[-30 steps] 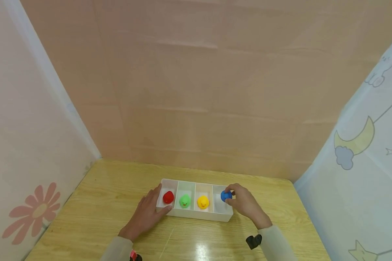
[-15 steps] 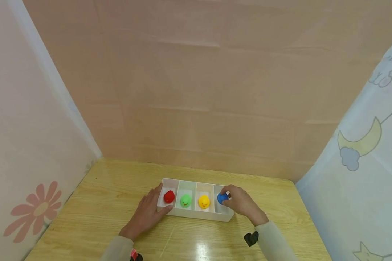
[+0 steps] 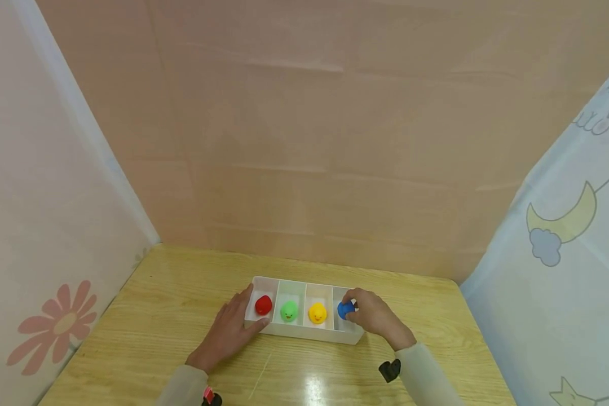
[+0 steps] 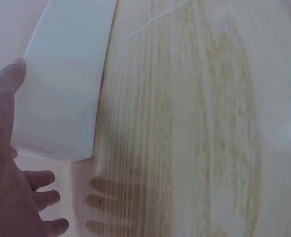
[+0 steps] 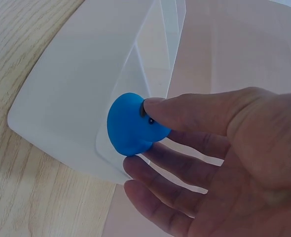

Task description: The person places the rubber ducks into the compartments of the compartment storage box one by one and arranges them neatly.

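Note:
A white divided box (image 3: 304, 334) stands on the table, a small toy duck in each compartment. The red duck (image 3: 263, 305) lies in the left one, the green duck (image 3: 288, 311) beside it, then the yellow duck (image 3: 317, 313). In the rightmost compartment my right hand (image 3: 373, 313) pinches a blue duck (image 5: 130, 123) between thumb and fingers; the right wrist view shows its eye beside my thumb. My left hand (image 3: 228, 330) holds the box's left end, thumb at the front wall and fingers along the left side. Several of its fingers (image 4: 47, 199) extend past the end, apart from it.
The wooden table (image 3: 182, 293) runs back to a plain tan cloth wall (image 3: 304, 169). Printed cloths close off the left side (image 3: 56, 197) and the right side (image 3: 563, 293).
My right hand has moved slightly left and down with the blue duck, deeper into the right compartment, then stayed nearly still. My left hand remains on the box's left end.

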### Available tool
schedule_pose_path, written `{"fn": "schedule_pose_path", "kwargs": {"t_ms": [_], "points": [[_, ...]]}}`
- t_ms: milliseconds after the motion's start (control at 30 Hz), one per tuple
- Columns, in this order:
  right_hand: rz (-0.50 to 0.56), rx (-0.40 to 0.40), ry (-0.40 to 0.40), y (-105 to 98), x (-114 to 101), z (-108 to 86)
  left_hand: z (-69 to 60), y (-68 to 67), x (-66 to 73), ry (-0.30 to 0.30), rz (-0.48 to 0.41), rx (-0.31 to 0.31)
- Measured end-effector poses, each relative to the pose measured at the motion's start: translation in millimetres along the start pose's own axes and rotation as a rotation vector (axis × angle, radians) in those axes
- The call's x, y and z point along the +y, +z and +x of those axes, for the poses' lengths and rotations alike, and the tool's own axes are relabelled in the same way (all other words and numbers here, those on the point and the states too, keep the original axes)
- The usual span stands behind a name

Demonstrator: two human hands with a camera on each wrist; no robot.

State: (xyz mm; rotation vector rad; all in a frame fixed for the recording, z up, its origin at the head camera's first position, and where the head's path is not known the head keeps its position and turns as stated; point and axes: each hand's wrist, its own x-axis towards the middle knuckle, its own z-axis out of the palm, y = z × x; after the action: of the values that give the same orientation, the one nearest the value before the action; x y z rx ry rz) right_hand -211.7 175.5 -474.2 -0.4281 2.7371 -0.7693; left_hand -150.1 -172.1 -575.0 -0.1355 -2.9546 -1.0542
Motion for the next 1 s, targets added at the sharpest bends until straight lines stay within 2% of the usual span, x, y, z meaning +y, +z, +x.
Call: {"fn": "schedule_pose_path", "kwargs": {"t_ms": [167, 367, 633, 1000], "points": [[-0.017, -0.011, -0.003, 1.2, 0.2, -0.1, 0.2, 1.5, -1.1, 0.001, 0.005, 0.006], [-0.059, 0.020, -0.025, -0.2, 2.5, -0.4, 0.4, 1.0, -0.4, 0.009, 0.003, 0.015], [-0.077, 0.031, -0.012, -3.3, -0.1, 1.1, 0.8, 0.9, -2.4, 0.001, 0.019, 0.014], [-0.261, -0.005, -0.045, 5.9, -2.0, 1.9, 1.0, 0.1, -0.2, 0.001, 0.015, -0.010]]}}
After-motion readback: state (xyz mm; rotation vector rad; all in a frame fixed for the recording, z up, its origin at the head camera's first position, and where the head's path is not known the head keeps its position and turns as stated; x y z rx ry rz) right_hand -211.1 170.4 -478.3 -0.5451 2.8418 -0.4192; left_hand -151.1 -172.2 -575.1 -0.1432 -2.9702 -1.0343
